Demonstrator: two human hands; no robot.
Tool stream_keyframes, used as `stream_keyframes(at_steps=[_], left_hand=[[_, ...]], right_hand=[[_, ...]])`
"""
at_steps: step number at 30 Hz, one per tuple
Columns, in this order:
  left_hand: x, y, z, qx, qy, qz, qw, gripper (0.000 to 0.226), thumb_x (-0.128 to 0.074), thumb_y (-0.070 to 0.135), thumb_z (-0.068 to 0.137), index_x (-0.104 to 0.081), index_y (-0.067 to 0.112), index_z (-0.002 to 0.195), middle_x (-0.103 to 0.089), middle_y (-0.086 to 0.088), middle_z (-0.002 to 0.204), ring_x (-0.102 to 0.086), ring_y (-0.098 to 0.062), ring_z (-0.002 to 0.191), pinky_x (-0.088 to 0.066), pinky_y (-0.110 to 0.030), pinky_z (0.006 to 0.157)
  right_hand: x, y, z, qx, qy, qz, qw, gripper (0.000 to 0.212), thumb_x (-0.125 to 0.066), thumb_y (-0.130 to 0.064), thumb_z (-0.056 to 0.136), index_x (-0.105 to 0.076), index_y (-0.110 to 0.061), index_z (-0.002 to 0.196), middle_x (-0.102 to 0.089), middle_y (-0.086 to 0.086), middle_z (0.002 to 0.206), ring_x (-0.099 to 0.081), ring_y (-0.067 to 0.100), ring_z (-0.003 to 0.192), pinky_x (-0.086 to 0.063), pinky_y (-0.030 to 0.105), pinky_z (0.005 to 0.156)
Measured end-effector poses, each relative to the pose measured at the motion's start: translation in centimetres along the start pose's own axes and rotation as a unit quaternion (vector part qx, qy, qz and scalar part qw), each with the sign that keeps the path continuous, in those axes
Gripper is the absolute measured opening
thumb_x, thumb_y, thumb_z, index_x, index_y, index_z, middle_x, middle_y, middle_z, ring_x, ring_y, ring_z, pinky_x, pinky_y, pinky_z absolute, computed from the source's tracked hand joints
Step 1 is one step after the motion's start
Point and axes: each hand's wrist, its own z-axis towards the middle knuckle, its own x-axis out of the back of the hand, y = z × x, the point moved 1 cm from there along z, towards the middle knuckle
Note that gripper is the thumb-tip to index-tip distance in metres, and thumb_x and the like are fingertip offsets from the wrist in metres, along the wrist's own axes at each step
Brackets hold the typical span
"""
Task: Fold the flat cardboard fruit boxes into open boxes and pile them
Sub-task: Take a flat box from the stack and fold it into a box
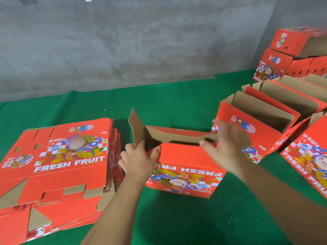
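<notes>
A red "FRESH FRUIT" cardboard box (185,170) stands partly opened on the green mat in the middle, its print upside down to me and a brown end flap sticking up at its left. My left hand (139,160) grips the box's left top corner, thumb on the front panel. My right hand (224,144) hovers over the right top edge with spread fingers, the thumb touching the rim. A pile of flat red boxes (58,167) lies at the left.
Several folded open boxes (261,121) lie nested in a row at the right, with more stacked at the far right (292,50). A grey concrete wall (123,41) stands behind the green mat (177,218).
</notes>
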Motion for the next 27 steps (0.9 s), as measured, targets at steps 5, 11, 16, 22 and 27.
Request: stream_keyframes(at_steps=[5,11,16,22,27], left_hand=[[0.0,-0.3,-0.3,-0.003,-0.006,0.096,0.995,0.068,-0.036,0.080,0.090,-0.063,0.033,0.131,-0.038,-0.008,0.131,-0.034,-0.036,0.126,-0.026,-0.049,0.107],[1.3,-0.9,0.1,-0.004,-0.031,0.194,0.980,0.095,0.000,0.077,0.094,-0.072,0.023,0.125,-0.046,-0.011,0.141,-0.031,-0.034,0.134,-0.020,-0.051,0.112],[1.7,-1.0,0.6,0.023,-0.081,0.222,0.971,0.082,-0.006,0.068,0.100,-0.063,0.021,0.136,-0.046,-0.010,0.144,-0.028,-0.034,0.137,-0.019,-0.051,0.115],[1.3,0.0,0.1,0.048,-0.099,0.080,0.991,0.070,-0.015,0.067,0.101,-0.063,0.030,0.134,-0.024,-0.009,0.161,-0.016,-0.036,0.144,-0.014,-0.055,0.115],[0.3,0.0,-0.6,0.044,-0.071,-0.069,0.994,0.061,-0.020,0.060,0.106,-0.062,0.028,0.136,-0.006,-0.005,0.168,-0.005,-0.034,0.151,-0.008,-0.055,0.123]], right_hand=[[-2.3,-2.4,-3.2,0.276,-0.034,-0.144,0.950,0.025,-0.055,-0.045,0.091,-0.055,-0.022,0.082,-0.050,-0.006,0.085,-0.048,0.023,0.088,-0.045,0.045,0.078],[-3.5,-3.1,-2.4,0.139,-0.126,-0.151,0.971,0.079,-0.048,-0.054,0.099,-0.009,-0.029,0.164,-0.002,-0.004,0.170,-0.026,0.025,0.136,-0.037,0.045,0.111],[-3.7,-2.9,-2.8,0.083,0.009,-0.029,0.996,0.036,-0.075,-0.036,0.086,-0.055,-0.016,0.108,-0.046,0.003,0.109,-0.047,0.033,0.105,-0.045,0.048,0.092],[-3.8,-1.5,-2.9,0.112,-0.066,-0.036,0.991,0.074,-0.062,-0.053,0.091,-0.039,-0.021,0.154,-0.036,0.004,0.159,-0.033,0.031,0.144,-0.033,0.045,0.117],[-4.2,-1.1,-3.7,0.104,-0.115,-0.205,0.966,0.085,-0.024,-0.086,0.087,-0.004,-0.048,0.160,-0.010,-0.008,0.171,-0.023,0.030,0.144,-0.026,0.050,0.110]])
